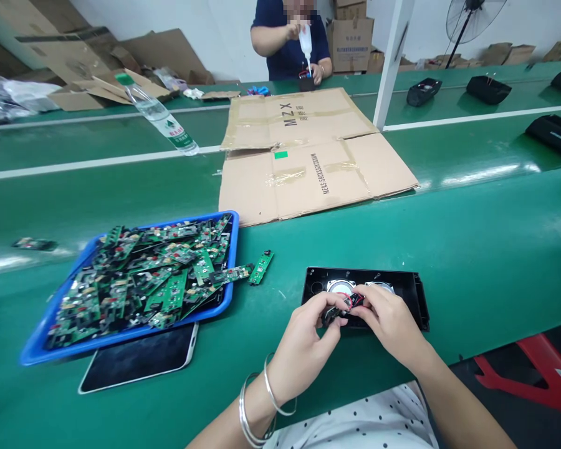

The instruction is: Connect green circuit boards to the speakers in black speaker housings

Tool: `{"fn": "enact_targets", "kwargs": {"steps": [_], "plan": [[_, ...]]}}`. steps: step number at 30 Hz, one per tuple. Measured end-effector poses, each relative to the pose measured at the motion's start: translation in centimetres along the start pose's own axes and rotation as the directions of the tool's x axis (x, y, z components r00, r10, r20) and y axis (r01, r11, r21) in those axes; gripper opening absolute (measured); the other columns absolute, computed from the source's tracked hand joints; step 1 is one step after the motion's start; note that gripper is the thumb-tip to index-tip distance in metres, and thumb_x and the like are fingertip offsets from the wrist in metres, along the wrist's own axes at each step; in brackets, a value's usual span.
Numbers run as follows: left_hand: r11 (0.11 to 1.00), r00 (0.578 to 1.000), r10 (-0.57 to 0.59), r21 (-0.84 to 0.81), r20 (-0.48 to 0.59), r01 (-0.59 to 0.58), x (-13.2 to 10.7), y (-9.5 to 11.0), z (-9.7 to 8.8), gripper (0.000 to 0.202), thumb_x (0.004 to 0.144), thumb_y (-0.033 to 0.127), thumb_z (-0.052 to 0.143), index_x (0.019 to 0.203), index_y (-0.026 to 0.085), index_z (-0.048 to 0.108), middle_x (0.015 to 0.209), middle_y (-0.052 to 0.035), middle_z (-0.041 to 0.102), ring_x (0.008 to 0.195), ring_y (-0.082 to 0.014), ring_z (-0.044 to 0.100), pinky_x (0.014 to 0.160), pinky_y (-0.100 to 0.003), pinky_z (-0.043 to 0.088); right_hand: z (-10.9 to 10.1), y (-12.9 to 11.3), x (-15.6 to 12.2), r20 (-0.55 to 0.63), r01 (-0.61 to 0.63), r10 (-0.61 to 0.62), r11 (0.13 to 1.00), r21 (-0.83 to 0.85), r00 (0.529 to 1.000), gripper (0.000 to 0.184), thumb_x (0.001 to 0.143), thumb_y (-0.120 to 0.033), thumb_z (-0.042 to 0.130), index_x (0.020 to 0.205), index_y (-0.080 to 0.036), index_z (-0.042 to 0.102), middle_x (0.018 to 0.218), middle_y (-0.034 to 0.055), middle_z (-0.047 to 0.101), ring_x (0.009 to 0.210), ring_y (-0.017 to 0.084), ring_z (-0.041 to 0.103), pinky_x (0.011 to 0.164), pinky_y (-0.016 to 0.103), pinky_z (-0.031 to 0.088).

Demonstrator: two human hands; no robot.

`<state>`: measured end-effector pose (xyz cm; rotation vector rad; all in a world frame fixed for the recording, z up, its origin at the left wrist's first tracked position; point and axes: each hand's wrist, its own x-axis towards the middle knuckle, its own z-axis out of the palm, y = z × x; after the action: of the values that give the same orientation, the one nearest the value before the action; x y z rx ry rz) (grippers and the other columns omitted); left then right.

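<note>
Directly in front of me lies a black speaker housing (410,293), open side up, with two round speaker drivers (340,287) set in it. Over it, my left hand (311,337) pinches a small circuit board (330,315), mostly covered by the fingers. My right hand (390,321) is closed on red and black wires (355,301) beside the board. The fingertips of both hands nearly meet, and the exact join between wires and board is hidden.
Left of me, a blue tray (234,262) is heaped with circuit boards, with one loose board (261,267) beside it. A tablet (140,358) lies partly under the tray. Beyond are flattened cardboard (308,168), a water bottle (161,118), black speakers (489,89) and a co-worker (271,43) holding a white bottle.
</note>
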<state>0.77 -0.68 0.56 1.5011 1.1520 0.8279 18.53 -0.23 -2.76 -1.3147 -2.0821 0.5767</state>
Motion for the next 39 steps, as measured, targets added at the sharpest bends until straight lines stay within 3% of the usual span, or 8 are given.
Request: {"fn": "enact_targets", "kwargs": {"steps": [8, 13, 17, 21, 23, 26, 32, 39], "plan": [[0.994, 1.000, 0.030, 0.105, 0.001, -0.030, 0.5, -0.2, 0.4, 0.016, 0.081, 0.009, 0.048, 0.089, 0.021, 0.057, 0.098, -0.0028, 0.065, 0.094, -0.0167, 0.063, 0.082, -0.030, 0.054, 0.5, -0.1, -0.3, -0.067, -0.052, 0.051, 0.998, -0.017, 0.996, 0.025, 0.098, -0.032, 0.039, 0.105, -0.017, 0.056, 0.084, 0.0066, 0.062, 0.072, 0.019, 0.060, 0.062, 0.030, 0.051], [0.987, 0.999, -0.035, 0.160, 0.016, 0.032, 0.6, -0.2, -1.0, 0.016, 0.083, 0.019, 0.054, 0.097, 0.022, 0.061, 0.099, -0.0032, 0.069, 0.093, -0.0188, 0.065, 0.078, -0.030, 0.054, -1.9, 0.4, -0.9, -0.184, -0.171, 0.173, 0.985, 0.024, 0.968, 0.036, 0.095, -0.038, 0.046, 0.125, -0.019, 0.048, 0.105, 0.0099, 0.058, 0.073, 0.017, 0.059, 0.065, 0.030, 0.053], [0.965, 0.993, -0.115, 0.238, 0.015, 0.108, 0.7, 0.2, -2.4, 0.022, 0.081, 0.028, 0.058, 0.102, 0.022, 0.064, 0.082, -0.0020, 0.071, 0.070, -0.0178, 0.065, 0.059, -0.027, 0.052, -3.9, 1.5, -1.7, -0.309, -0.208, 0.178, 0.976, -0.064, 0.934, 0.033, 0.095, -0.038, 0.044, 0.123, -0.021, 0.050, 0.112, 0.0111, 0.057, 0.095, 0.022, 0.058, 0.079, 0.037, 0.053], [0.961, 0.983, -0.175, 0.228, 0.049, 0.160, 1.2, 1.1, -3.1, 0.027, 0.072, 0.034, 0.069, 0.096, 0.022, 0.066, 0.064, 0.0019, 0.067, 0.050, -0.0143, 0.058, 0.045, -0.023, 0.046, -3.6, 1.7, -1.7, -0.151, -0.089, 0.049, 0.958, -0.271, 0.987, 0.056, 0.091, -0.051, 0.048, 0.136, -0.019, 0.038, 0.145, 0.0176, 0.032, 0.133, 0.034, 0.031, 0.101, 0.058, 0.038], [0.959, 0.969, -0.238, 0.175, 0.062, 0.224, 1.5, 1.5, -3.1, 0.024, 0.068, 0.038, 0.072, 0.084, 0.020, 0.066, 0.060, 0.0012, 0.067, 0.051, -0.0160, 0.062, 0.048, -0.024, 0.049, -3.0, 1.5, -1.5, 0.010, 0.004, -0.001, 0.931, -0.366, 1.000, 0.074, 0.082, -0.058, 0.058, 0.139, -0.018, 0.034, 0.152, 0.0185, 0.016, 0.138, 0.039, 0.018, 0.104, 0.067, 0.028], [0.938, 0.944, -0.321, 0.162, 0.076, 0.306, 1.7, 1.8, -3.1, 0.034, 0.080, 0.048, 0.056, 0.065, 0.018, 0.062, 0.057, -0.0030, 0.068, 0.052, -0.0175, 0.066, 0.049, -0.025, 0.052, -2.2, 1.2, -1.2, 0.162, 0.084, -0.003, 0.867, -0.491, 0.987, 0.089, 0.066, -0.056, 0.075, 0.138, -0.020, 0.038, 0.152, 0.0197, 0.015, 0.138, 0.044, 0.016, 0.103, 0.072, 0.020], [0.922, 0.929, -0.359, 0.187, 0.095, 0.338, 1.8, 2.0, -3.1, 0.048, 0.087, 0.051, 0.040, 0.062, 0.016, 0.059, 0.059, -0.0061, 0.068, 0.048, -0.0157, 0.064, 0.045, -0.024, 0.050, -2.7, 0.7, -0.7, 0.201, 0.090, 0.025, 0.837, -0.540, 0.979, 0.066, 0.061, -0.034, 0.083, 0.118, -0.020, 0.053, 0.138, 0.0188, 0.041, 0.126, 0.040, 0.037, 0.103, 0.068, 0.025], [0.964, 0.969, -0.248, 0.094, -0.016, 0.248, 0.7, 1.1, -4.5, 0.032, 0.087, 0.042, 0.048, 0.105, 0.018, 0.057, 0.083, -0.0059, 0.073, 0.072, -0.0195, 0.070, 0.063, -0.031, 0.057, -5.5, 4.6, -1.3, 0.042, 0.018, 0.007, 0.827, -0.562, 0.999, 0.040, 0.065, -0.041, 0.073, 0.095, -0.021, 0.053, 0.130, 0.0139, 0.047, 0.119, 0.037, 0.041, 0.100, 0.063, 0.026]]}}
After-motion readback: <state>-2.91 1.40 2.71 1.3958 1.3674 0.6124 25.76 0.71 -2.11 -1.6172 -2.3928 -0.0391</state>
